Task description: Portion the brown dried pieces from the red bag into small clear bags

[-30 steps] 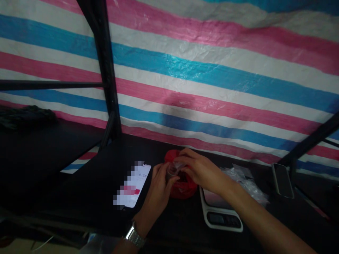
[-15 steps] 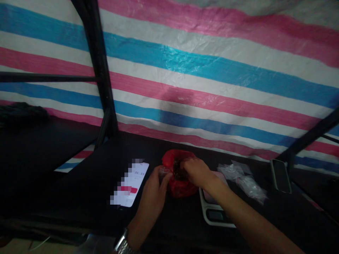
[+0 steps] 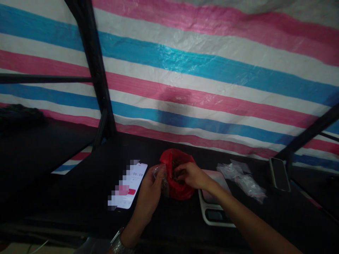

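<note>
A red plastic bag [image 3: 182, 190] stands with its mouth open on the black table, and small dark brown pieces [image 3: 176, 164] lie inside it. My left hand [image 3: 151, 185] pinches a small clear plastic bag [image 3: 164, 181] against the red bag's left side; some dark bits show through the clear film. The fingers of my right hand [image 3: 191, 175] are curled together in the red bag's mouth, at the brown pieces. Whatever is between those fingertips is too dark to make out. Under my right forearm sits a white kitchen scale [image 3: 206, 208] with a pinkish plate.
A lit phone [image 3: 135, 183] lies left of my left hand. To the right are a pile of clear plastic bags [image 3: 245, 180] and a second phone [image 3: 280, 174] by a black frame post. A striped sheet [image 3: 201, 95] hangs behind the black table [image 3: 87, 190].
My left hand has shifted slightly left, and more of the clear bag shows. My right hand has drawn back a little, down from deeper among the brown pieces.
</note>
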A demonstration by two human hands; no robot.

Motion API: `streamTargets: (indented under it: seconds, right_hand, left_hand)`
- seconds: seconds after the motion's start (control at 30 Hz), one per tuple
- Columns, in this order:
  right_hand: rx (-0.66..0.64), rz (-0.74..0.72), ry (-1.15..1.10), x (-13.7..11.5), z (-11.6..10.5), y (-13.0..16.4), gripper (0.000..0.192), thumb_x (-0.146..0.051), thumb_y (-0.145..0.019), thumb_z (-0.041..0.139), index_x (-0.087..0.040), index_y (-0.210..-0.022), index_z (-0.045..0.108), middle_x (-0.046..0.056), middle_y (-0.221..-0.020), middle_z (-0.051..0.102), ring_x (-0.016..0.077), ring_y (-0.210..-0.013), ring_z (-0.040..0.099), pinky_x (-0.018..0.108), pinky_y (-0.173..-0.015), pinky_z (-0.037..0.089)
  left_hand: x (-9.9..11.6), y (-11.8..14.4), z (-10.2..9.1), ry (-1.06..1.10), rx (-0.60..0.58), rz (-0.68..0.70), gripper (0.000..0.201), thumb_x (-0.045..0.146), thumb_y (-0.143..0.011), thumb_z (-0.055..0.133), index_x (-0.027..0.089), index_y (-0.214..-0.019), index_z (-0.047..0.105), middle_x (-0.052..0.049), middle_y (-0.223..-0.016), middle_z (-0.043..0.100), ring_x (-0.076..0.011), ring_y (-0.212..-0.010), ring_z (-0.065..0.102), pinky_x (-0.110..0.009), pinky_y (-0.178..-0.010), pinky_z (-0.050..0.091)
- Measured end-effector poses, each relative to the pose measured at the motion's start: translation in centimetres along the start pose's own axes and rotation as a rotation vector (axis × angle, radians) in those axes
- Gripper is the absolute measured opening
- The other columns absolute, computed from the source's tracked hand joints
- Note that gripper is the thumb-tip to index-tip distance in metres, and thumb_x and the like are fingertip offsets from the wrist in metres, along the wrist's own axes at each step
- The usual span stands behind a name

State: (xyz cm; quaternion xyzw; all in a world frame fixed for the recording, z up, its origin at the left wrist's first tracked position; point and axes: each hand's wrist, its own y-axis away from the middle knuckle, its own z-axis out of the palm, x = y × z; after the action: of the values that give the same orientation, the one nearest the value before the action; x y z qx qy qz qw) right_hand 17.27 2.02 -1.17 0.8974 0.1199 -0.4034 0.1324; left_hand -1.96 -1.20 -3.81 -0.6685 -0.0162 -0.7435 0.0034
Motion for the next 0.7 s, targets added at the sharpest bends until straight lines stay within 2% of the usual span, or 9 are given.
streamTargets:
  seconds: [0.1,0.27,0.37,0.57,0.7]
  right_hand:
    - [0.046,-0.004,-0.113,0.7,0.2,0.0,0.032,-0.002,-0.077,0.063,-0.017,-0.101,0.078,0.006,-0.097,0.083,0.0212,-0.091,0.078,0.030,-0.082,0.059]
    - [0.076,-0.039,-0.265,1.3,0.4,-0.2,0.030,-0.007,-0.076,0.065,-0.016,-0.102,0.077,0.007,-0.099,0.082,0.0207,-0.091,0.077,0.035,-0.088,0.059]
    - [0.077,-0.067,-0.328,1.2,0.3,-0.2,0.028,-0.010,-0.076,0.067,-0.017,-0.101,0.077,0.007,-0.099,0.082,0.0204,-0.091,0.076,0.036,-0.089,0.059]
    - [0.130,-0.119,-0.396,0.7,-1.5,1.4,0.025,-0.021,-0.080,0.073,-0.018,-0.105,0.076,0.007,-0.107,0.080,0.0216,-0.100,0.074,0.040,-0.099,0.056]
    - [0.152,-0.178,-0.426,-0.9,-2.8,2.8,0.028,-0.028,-0.088,0.073,-0.020,-0.114,0.073,0.008,-0.115,0.079,0.0220,-0.109,0.073,0.041,-0.104,0.054]
  left_hand:
    - [-0.1,0.1,-0.2,-0.017,0.005,0.028,0.066,0.075,-0.085,0.064,0.017,-0.115,0.071,-0.009,-0.101,0.077,-0.0280,-0.097,0.073,-0.040,-0.089,0.058]
    - [0.2,0.1,-0.2,-0.016,0.003,0.069,0.060,0.070,-0.085,0.067,0.018,-0.114,0.072,-0.011,-0.111,0.079,-0.0303,-0.109,0.074,-0.043,-0.095,0.060]
    - [0.2,0.1,-0.1,0.002,0.009,0.101,0.054,0.065,-0.087,0.067,0.018,-0.114,0.070,-0.012,-0.112,0.079,-0.0307,-0.107,0.075,-0.045,-0.095,0.060]
    - [0.0,0.1,-0.1,-0.127,0.033,0.243,0.043,0.048,-0.092,0.065,0.020,-0.123,0.065,-0.011,-0.119,0.076,-0.0295,-0.112,0.072,-0.048,-0.103,0.056]
    - [-1.0,0.2,0.0,-0.285,-0.053,0.321,0.045,0.043,-0.095,0.065,0.021,-0.135,0.060,-0.013,-0.125,0.072,-0.0311,-0.118,0.068,-0.052,-0.108,0.052]
